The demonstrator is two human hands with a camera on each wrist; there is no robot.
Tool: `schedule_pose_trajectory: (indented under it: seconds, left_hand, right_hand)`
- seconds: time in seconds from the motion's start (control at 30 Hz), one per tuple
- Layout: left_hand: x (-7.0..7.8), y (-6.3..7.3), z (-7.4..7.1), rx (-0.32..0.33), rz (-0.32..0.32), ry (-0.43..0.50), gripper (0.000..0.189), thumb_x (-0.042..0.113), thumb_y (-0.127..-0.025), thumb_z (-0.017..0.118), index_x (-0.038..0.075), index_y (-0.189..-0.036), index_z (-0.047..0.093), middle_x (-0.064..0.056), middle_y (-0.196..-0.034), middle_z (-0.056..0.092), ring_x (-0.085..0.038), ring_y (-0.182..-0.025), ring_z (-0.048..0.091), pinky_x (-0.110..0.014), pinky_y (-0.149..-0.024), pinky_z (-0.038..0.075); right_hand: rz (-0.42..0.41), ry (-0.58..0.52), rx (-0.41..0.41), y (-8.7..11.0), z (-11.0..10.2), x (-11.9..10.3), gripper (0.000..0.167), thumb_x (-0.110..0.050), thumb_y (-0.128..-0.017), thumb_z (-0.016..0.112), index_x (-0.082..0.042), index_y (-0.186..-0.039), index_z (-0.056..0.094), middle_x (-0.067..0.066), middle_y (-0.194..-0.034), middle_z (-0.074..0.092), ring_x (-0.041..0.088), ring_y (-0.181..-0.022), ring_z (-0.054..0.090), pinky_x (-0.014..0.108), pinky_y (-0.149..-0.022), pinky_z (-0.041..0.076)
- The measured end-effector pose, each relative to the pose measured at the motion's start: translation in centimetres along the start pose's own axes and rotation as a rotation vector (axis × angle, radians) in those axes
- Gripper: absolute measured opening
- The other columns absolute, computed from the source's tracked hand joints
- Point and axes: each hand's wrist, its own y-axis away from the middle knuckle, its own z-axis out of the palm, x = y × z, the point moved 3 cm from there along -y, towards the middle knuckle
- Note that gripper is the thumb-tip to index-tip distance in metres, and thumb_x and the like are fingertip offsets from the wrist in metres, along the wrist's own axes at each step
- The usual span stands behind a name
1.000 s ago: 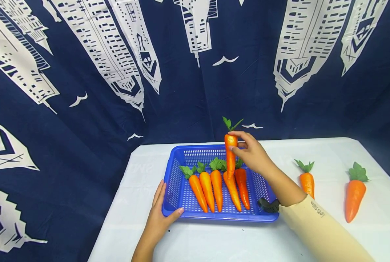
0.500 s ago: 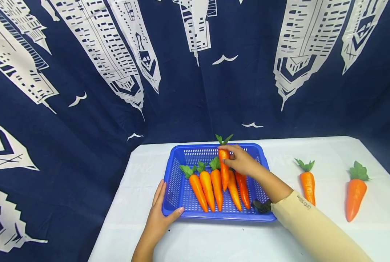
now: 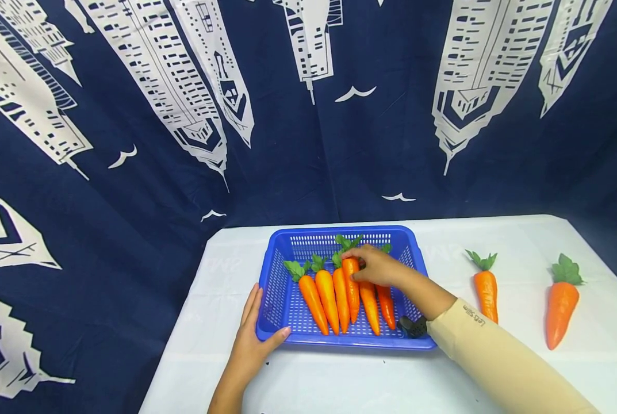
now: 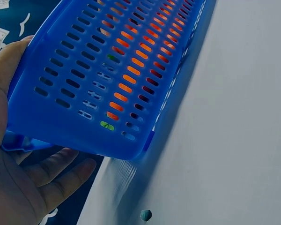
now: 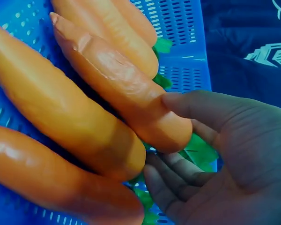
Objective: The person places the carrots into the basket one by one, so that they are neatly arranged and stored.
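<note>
My right hand (image 3: pixel 379 268) pinches an orange carrot (image 3: pixel 352 302) near its leafy top, inside the blue basket (image 3: pixel 347 342). In the right wrist view, the thumb lies on the held carrot (image 5: pixel 124 77) and the fingers are on its far side, partly hidden. The carrot is down among several others, between a carrot (image 3: pixel 341 305) on its left and a carrot (image 3: pixel 370 310) on its right. My left hand (image 3: pixel 251 339) rests at the basket's near left corner, thumb on the rim and straight fingers along the outer side.
On the white table (image 3: pixel 443 379), right of the basket, lie a slim carrot (image 3: pixel 487 293) and a wider carrot (image 3: pixel 562 313). A black device (image 3: pixel 413 326) sits by the right wrist. Behind the table hangs a dark blue cloth (image 3: pixel 287 167) with white building prints.
The right hand has brought the held carrot down and slightly left, from above the basket into the row of carrots. The left hand has stayed at the corner.
</note>
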Motion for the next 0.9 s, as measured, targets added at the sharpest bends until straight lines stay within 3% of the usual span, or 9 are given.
schedule_pose_trajectory:
  seconds: [0.27, 0.47, 0.63, 0.9]
  left_hand:
    - [0.1, -0.2, -0.1, 0.002, 0.015, -0.001, 0.102, 0.038, -0.084, 0.082, 0.025, -0.163, 0.019, 0.005, -0.172, 0.008, -0.036, -0.158, 0.014, -0.067, -0.121, 0.015]
    - [0.0, -0.2, 0.0, 0.011, 0.016, 0.007, 0.102, 0.035, -0.084, 0.083, 0.025, -0.163, 0.02, 0.003, -0.172, 0.009, -0.035, -0.158, 0.014, -0.067, -0.121, 0.015]
    - [0.0, -0.1, 0.1, 0.005, 0.02, 0.012, 0.102, 0.035, -0.083, 0.083, 0.025, -0.163, 0.02, 0.003, -0.172, 0.009, -0.036, -0.158, 0.013, -0.067, -0.121, 0.014]
    - [0.1, 0.0, 0.0, 0.008, -0.003, 0.0, 0.102, 0.036, -0.083, 0.083, 0.026, -0.163, 0.019, 0.006, -0.172, 0.008, -0.035, -0.158, 0.013, -0.067, -0.121, 0.014]
  right_hand:
    - [0.023, 0.073, -0.073, -0.5, 0.5, 0.9, 0.052, -0.015, -0.087, 0.077, -0.016, -0.137, 0.062, 0.018, -0.132, 0.063, 0.033, -0.115, 0.06, 0.054, -0.104, 0.05]
    - [0.009, 0.074, -0.072, -0.6, 0.7, 1.3, 0.053, -0.018, -0.087, 0.077, -0.017, -0.138, 0.062, 0.019, -0.13, 0.061, 0.034, -0.116, 0.06, 0.053, -0.102, 0.051]
    - [-0.017, 0.035, 0.016, -0.5, 0.2, 1.4, 0.047, -0.019, -0.09, 0.073, -0.014, -0.136, 0.063, 0.02, -0.127, 0.062, 0.037, -0.117, 0.061, 0.056, -0.102, 0.05]
    - [-0.02, -0.092, 0.263, -0.4, -1.0, 1.1, 0.043, -0.022, -0.096, 0.064, -0.012, -0.138, 0.061, 0.017, -0.124, 0.063, 0.035, -0.115, 0.064, 0.053, -0.097, 0.055]
